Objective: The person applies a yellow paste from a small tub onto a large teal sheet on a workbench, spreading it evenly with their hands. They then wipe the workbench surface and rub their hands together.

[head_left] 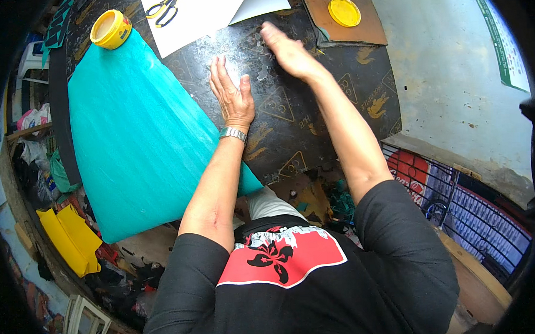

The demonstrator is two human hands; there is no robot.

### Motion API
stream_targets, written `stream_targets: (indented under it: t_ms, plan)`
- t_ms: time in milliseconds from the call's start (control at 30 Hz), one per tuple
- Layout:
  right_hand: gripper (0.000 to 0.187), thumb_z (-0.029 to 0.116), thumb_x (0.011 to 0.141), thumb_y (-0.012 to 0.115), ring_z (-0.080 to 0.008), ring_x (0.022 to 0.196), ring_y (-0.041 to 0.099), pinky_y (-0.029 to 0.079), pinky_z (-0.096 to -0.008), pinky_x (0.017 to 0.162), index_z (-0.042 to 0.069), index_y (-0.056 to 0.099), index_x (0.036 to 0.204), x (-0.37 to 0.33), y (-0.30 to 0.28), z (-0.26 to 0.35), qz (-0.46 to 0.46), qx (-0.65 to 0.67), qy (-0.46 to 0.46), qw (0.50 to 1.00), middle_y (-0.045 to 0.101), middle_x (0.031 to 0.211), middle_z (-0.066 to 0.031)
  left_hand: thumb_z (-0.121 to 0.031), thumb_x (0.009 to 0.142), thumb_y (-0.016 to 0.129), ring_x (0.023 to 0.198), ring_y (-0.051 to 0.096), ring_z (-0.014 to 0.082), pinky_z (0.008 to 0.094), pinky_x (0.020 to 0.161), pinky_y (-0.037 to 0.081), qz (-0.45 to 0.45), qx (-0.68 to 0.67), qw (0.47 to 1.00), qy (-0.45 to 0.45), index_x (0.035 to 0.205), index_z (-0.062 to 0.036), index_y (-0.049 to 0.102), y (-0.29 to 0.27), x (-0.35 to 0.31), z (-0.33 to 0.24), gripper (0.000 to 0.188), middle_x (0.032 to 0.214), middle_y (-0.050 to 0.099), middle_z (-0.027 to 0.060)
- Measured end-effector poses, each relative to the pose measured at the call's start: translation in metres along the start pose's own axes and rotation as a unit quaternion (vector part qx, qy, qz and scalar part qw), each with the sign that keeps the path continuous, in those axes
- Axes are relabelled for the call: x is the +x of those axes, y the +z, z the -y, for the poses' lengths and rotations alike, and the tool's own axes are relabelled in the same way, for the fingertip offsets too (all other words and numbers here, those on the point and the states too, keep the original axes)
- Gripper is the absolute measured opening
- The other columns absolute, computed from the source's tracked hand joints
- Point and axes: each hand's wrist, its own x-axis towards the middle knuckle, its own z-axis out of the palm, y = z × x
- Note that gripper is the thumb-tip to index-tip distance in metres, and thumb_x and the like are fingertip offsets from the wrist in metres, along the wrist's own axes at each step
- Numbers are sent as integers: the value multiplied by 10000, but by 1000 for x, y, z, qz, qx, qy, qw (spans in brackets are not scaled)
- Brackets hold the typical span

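I'm getting a bright feed — white glare on the black tabletop [290, 131], right hand [288, 53] motion-blurred — straight edges bowing toward the dark fisheye rim.

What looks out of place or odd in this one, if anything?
The teal sheet seems to overhang the near edge of the table, apparently leaving that end unsupported. The yellow tub stands open, its likely lid away on the brown board. Nothing else stands out on top.
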Motion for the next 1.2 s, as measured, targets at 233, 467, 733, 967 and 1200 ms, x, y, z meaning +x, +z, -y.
stream_targets:
  t_ms: [233,467,733,967,1200]
  plan:
    - [851,648,917,355,-340,1452,122,44,-596,1132,21,238,1480,-10,26,-13,-157,-183,-14,970,186,1551,-201,-512,957,408,1350,287,393,483,1117,216,-13,-41,999,-10,1442,-5,268,-2,1,-4,715,1456,287,244]
    - [846,654,881,416,-323,1464,54,-18,-608,1127,93,255,1494,15,80,-44,-172,-329,-134,919,144,1567,-180,-527,955,405,1353,289,411,474,1111,249,-21,-51,998,-9,1440,3,265,0,0,-3,731,1460,265,260]
    - [736,569,950,345,-306,1469,30,-20,-602,1131,103,219,1506,13,76,-39,-148,-334,-110,924,103,1579,-161,-427,967,434,1330,327,391,463,1098,265,-38,-37,999,3,1398,2,337,-2,3,-12,616,1425,322,247]
    - [753,625,950,269,-262,1473,-8,-56,-550,1141,132,202,1514,19,63,-37,-64,-269,-71,958,76,1589,-126,-213,946,506,1190,477,336,450,1021,348,0,6,1000,2,1134,-52,605,-20,57,28,267,1262,520,161]
    - [835,686,939,187,-296,1286,443,186,-454,1128,39,327,1450,20,-16,-28,-61,434,-2,899,525,1330,-213,-275,971,467,1209,481,298,413,1066,313,-13,191,980,59,1219,-77,573,-10,61,58,335,1242,561,150]
